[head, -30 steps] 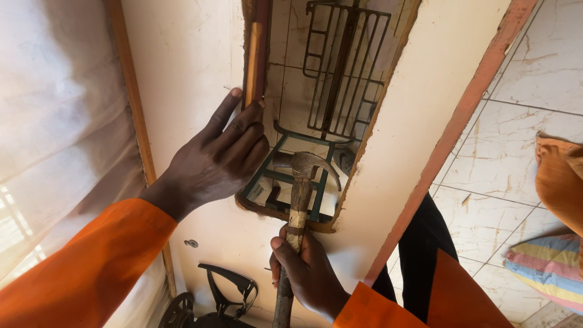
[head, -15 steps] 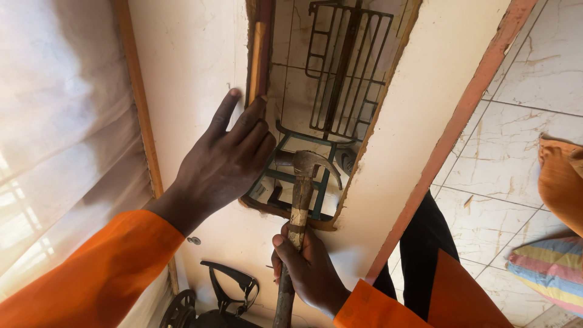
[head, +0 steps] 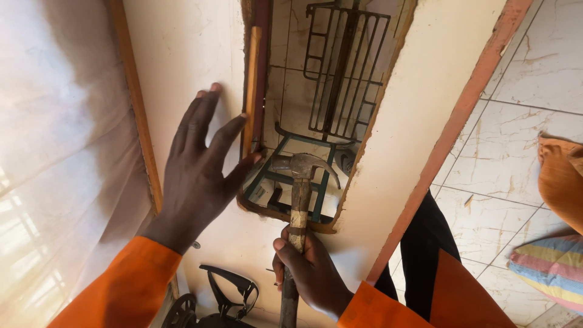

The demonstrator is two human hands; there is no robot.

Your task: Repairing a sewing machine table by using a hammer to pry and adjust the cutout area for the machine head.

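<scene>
Head view: left hand (head: 197,176), fingers apart, steadies wooden strip (head: 252,91) at the desk (head: 182,54) cutout edge; right hand (head: 310,273) clamped on hammer (head: 299,188), ready.

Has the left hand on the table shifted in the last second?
Yes. The left hand slid away from the rectangular opening toward the table's wooden edge; its fingers, earlier at the strip, now mostly rest on the tabletop.

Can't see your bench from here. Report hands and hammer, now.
Left hand open, flat on tabletop beside wooden strip. Right hand gripping claw hammer, head over the cutout. Nothing blocking.
</scene>
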